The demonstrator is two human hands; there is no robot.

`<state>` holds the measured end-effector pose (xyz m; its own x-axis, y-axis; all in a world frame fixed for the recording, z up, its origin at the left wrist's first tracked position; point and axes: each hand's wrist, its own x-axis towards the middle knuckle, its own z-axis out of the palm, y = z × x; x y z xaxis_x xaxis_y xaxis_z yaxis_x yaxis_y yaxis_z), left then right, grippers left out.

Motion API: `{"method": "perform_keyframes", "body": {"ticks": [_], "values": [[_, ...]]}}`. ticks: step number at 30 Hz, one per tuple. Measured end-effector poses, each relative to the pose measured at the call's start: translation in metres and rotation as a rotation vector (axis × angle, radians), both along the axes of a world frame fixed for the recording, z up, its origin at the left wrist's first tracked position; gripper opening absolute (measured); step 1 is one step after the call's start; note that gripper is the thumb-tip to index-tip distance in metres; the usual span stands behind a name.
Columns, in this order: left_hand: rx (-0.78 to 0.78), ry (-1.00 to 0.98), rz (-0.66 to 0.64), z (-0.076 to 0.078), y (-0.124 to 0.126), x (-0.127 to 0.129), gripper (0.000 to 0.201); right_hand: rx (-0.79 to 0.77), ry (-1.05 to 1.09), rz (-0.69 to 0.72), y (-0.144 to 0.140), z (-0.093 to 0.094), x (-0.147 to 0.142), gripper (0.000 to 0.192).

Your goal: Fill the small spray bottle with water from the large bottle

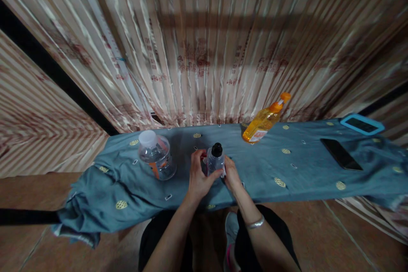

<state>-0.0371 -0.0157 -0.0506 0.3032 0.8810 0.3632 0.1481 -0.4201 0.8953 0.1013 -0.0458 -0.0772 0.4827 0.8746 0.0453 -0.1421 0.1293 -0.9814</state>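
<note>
A small clear bottle with a black cap point(216, 160) stands upright at the front middle of the cloth-covered bench. My left hand point(200, 176) is closed around its left side, the thumb reaching across the front. On the other side, my right hand point(232, 173) is curled close against the bottle, its fingertips partly hidden. A small white bit shows between that hand and the bottle; I cannot tell whether it is a tissue or part of a label. Left of my hands is a large clear plastic bottle point(158, 157) with a white cap and orange label.
An orange pump bottle point(262, 123) is on the blue-green cloth point(306, 178) at the back right. Farther right are a dark phone point(341, 154) and a blue-framed object point(362, 123) with a dark middle. A striped curtain point(204, 51) hangs right behind the bench.
</note>
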Motion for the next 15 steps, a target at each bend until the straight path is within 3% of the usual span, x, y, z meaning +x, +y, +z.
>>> {"method": "perform_keyframes", "body": {"ticks": [4, 10, 15], "values": [[0.062, 0.016, -0.049, 0.001, -0.013, -0.005, 0.056, 0.047, 0.052, -0.016, -0.004, 0.022, -0.004, 0.042], [0.032, -0.018, -0.084, -0.001, -0.022, 0.002, 0.058, 0.131, -0.011, -0.021, -0.009, 0.063, -0.013, 0.042], [-0.054, -0.083, -0.075, -0.007, -0.019, 0.008, 0.071, 0.108, -0.056, 0.051, 0.003, 0.075, -0.012, 0.043]]}}
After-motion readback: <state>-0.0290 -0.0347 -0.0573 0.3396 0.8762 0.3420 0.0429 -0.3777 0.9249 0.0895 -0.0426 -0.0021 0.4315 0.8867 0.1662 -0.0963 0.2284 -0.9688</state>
